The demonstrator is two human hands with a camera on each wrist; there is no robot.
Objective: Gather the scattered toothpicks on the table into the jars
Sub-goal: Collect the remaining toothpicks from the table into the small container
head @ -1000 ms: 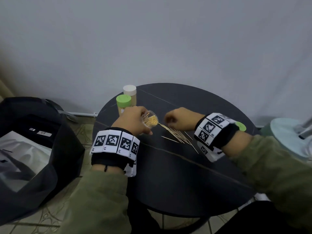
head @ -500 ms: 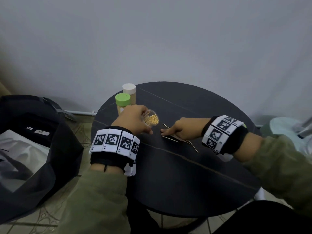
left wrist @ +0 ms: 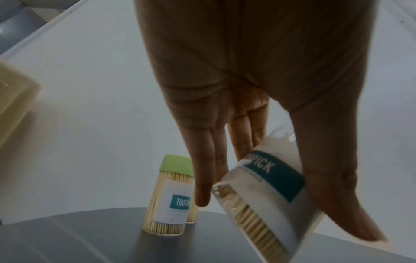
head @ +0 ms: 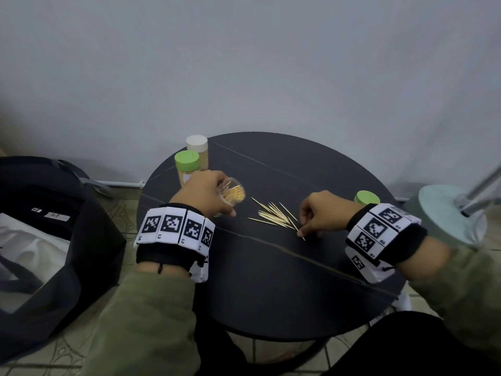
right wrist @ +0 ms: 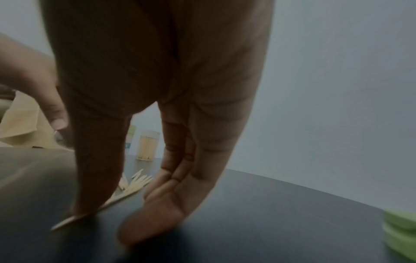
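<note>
**Right hand drawing back to the near end of the toothpick pile**

Since half a second ago the right hand (head: 322, 214) is sitting further right and nearer the person, uncovering the scattered toothpicks (head: 273, 217) it was lying over. Its fingers are curling downward, with a fingertip (right wrist: 83, 211) pressing on the near end of one toothpick (right wrist: 67, 221) against the dark round table (head: 284, 280); whether the thumb is pinching that stick as well cannot be told. The remaining sticks are fanning out in a loose bundle between the two hands.

Meanwhile the left hand (head: 203, 192) is staying where it was, gripping the open jar (head: 234, 191) between thumb and fingers. This jar is tilting with its mouth facing the pile, and it is already holding many toothpicks; the left wrist view is showing its label (left wrist: 270, 176) turned toward the camera.

Behind the left hand, the green-lidded jar (head: 187, 165) and the white-lidded jar (head: 197, 151) are standing upright and full near the table's far left edge, touching or nearly so. A loose green lid (head: 366, 197) is lying on the table just behind the right wrist. A black bag (head: 54, 240) is sitting on the floor to the left.
</note>
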